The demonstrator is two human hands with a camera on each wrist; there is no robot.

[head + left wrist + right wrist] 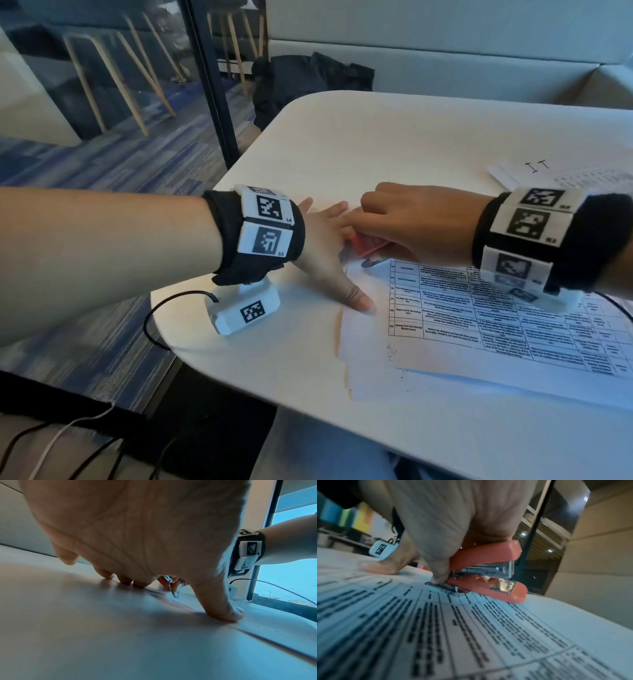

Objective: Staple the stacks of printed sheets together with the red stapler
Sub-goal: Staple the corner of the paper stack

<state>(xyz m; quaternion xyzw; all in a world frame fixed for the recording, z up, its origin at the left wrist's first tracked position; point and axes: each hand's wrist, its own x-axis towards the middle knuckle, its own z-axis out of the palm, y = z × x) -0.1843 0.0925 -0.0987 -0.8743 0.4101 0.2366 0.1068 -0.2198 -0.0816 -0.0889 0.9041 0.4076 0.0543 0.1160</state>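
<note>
We see the red stapler [488,566] on the upper left corner of the stack of printed sheets [513,318], which lies on the white desk [394,137]. Right hand [414,219] wraps its curled fingers over the stapler's top arm, thumb [436,569] down at its base; the stapler's mouth stands a little open with no paper in it. Left hand [329,253] lies just left of the stapler, fingers straight and spread, fingertips [139,584] and thumb pressing the stack's left edge flat. A second pile of printed sheets [561,178] sits beyond the stapler, toward the desk's far right. A black bag [308,85] rests off the desk's far edge.
</note>
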